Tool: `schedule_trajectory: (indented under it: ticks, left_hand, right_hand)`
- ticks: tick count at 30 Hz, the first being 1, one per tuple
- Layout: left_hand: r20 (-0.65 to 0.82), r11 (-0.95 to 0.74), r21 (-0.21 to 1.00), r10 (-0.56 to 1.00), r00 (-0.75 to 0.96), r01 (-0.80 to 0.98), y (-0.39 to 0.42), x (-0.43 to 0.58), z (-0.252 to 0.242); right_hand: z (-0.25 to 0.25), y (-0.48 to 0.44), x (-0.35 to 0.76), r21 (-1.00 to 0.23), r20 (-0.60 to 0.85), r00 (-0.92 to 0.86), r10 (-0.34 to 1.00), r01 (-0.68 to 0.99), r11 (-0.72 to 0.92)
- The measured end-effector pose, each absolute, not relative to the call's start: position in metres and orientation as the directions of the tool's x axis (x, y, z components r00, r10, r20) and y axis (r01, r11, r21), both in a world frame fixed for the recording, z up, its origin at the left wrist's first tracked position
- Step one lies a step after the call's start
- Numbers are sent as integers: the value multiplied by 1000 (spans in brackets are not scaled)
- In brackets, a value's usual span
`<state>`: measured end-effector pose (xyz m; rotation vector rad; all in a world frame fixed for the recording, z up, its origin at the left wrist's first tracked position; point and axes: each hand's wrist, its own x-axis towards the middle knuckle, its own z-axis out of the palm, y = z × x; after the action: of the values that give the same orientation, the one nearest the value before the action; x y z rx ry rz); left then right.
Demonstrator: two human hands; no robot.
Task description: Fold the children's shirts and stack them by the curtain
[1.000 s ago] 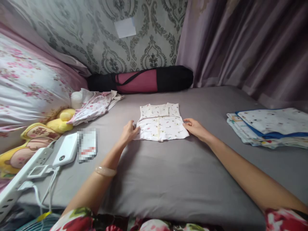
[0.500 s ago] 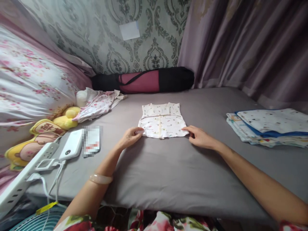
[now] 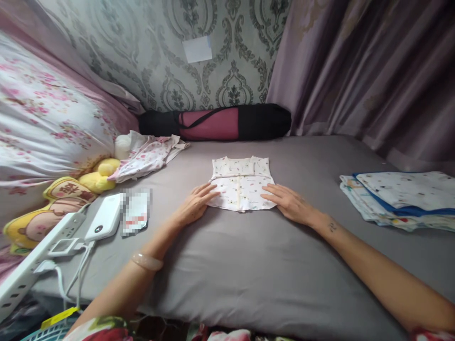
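A small white printed baby garment (image 3: 241, 182) lies folded flat on the grey bed sheet (image 3: 256, 265). My left hand (image 3: 195, 205) lies flat with fingers stretched out, the fingertips on the garment's lower left corner. My right hand (image 3: 289, 203) lies flat too, fingers spread, touching the garment's lower right edge. Neither hand grips anything. A pale bangle (image 3: 146, 261) is on my left wrist.
A stack of folded printed cloths (image 3: 401, 196) lies at the right. A crumpled pink-print garment (image 3: 149, 154) and plush toys (image 3: 53, 201) sit at the left, with a white power bank (image 3: 104, 222) and power strip (image 3: 31, 263). A black-and-pink rolled bag (image 3: 216, 123) lies against the wall.
Both hands slid from the garment's sides down to its lower corners and flattened onto it. The garment's lower part looks shorter than before.
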<state>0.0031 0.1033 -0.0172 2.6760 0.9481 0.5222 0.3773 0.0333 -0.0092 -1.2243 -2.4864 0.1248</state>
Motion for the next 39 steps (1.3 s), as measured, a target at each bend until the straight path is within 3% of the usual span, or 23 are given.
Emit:
schedule_trajectory:
  ticks: [3,8,13,20,26,31,35,39]
  left_hand:
    - [197,-695,557,643,740,455,110,3,-14]
    - [50,-349,812,841,538,469,118,12,-2]
    - [202,-311,899,919,338,309,138,33,2]
    - [302,-326,898,945,126,294,173,66,-9]
    - [358,-356,868,932,61,345,200,84,-20]
    - [326,-307,791,943,59,529,232,92,-28]
    - [248,-179,654,969,15,735,252,96,-37]
    - [214,-82,582,975,-56,809,255,99,-42]
  right_hand:
    - [-11,39,378,-391,246,-545,802,701,596]
    - [-5,55,374,-646,209,-309,928,669,368]
    - [6,78,367,-728,221,-116,968,641,244]
    - [1,120,364,-712,357,-20,934,642,286]
    - [-13,151,362,-673,429,6,903,669,315]
    - [-20,179,365,-599,381,56,923,775,201]
    - [-28,198,369,-484,311,96,946,872,70]
    - [-33,205,371,-413,256,171,951,909,-52]
